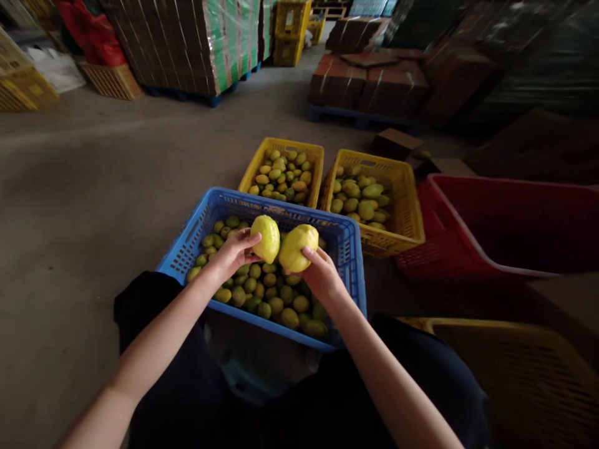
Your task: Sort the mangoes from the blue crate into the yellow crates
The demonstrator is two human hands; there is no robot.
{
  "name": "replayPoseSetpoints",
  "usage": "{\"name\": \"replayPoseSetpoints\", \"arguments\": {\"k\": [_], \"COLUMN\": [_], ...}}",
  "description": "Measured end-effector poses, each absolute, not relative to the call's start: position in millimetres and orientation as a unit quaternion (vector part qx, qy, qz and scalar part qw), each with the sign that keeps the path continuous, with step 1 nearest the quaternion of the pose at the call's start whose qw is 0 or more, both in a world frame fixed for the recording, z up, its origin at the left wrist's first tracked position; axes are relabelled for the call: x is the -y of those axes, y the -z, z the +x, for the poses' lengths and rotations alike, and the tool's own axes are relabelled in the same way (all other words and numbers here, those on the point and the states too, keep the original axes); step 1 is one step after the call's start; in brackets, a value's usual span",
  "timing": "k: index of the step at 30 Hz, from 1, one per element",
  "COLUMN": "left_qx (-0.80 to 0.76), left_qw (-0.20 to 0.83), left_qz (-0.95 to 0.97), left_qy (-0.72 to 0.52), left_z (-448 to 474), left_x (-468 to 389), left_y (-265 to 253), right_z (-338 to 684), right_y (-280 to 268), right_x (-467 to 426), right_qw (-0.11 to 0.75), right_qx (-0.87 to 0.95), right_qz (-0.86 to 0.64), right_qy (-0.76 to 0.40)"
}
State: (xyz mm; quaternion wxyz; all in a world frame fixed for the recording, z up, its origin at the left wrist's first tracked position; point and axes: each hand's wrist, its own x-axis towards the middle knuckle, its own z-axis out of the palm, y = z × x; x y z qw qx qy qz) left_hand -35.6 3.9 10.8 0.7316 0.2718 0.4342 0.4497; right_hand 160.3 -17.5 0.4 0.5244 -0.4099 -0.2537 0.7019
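Above a blue plastic crate (189,227), my left hand (236,252) is closed on a yellow lemon (266,239). My right hand (321,268) grips a second, larger yellow lemon (298,247), its thumb on the near side. The two lemons are held side by side, very close together; whether they touch I cannot tell. Below them lie many greenish-yellow lemons (276,305) spread over the bottom of the blue crate. My forearms and the held fruit hide part of the crate's contents.
Behind the blue crate stand two yellow crates of lemons, one on the left (319,178) and one on the right (414,212). A red bin (437,243) is to the right, with another yellow crate (515,374) near my right leg. Strapped cartons (339,81) sit on pallets farther back.
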Motion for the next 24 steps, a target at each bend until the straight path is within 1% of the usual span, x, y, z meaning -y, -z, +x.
{"name": "replayPoseSetpoints", "arguments": {"k": [4, 10, 14, 18, 24], "left_qx": [-0.435, -0.434, -0.428, -0.439, -0.401], "left_qw": [0.779, 0.791, 0.796, 0.778, 0.77], "left_qz": [0.196, 0.166, 0.156, 0.173, 0.161], "left_qy": [-0.406, -0.398, -0.399, -0.414, -0.469], "left_z": [-34.3, -32.0, -32.0, -33.2, -31.7], "left_x": [-4.1, -6.1, -6.1, -4.3, -2.9], "left_y": [-13.2, -11.1, -10.9, -15.3, -16.1], "right_z": [158.9, 160.0, 160.9, 163.1, 163.2], "right_y": [2.1, 2.1, 2.6, 3.4, 1.7], "right_x": [16.6, 15.5, 15.4, 14.4, 13.4], "right_qw": [0.484, 0.447, 0.455, 0.475, 0.53], "right_qx": [0.191, 0.135, 0.133, 0.149, 0.204], "right_qz": [-0.403, -0.402, -0.394, -0.378, -0.398], "right_qy": [-0.753, -0.788, -0.787, -0.781, -0.72]}}
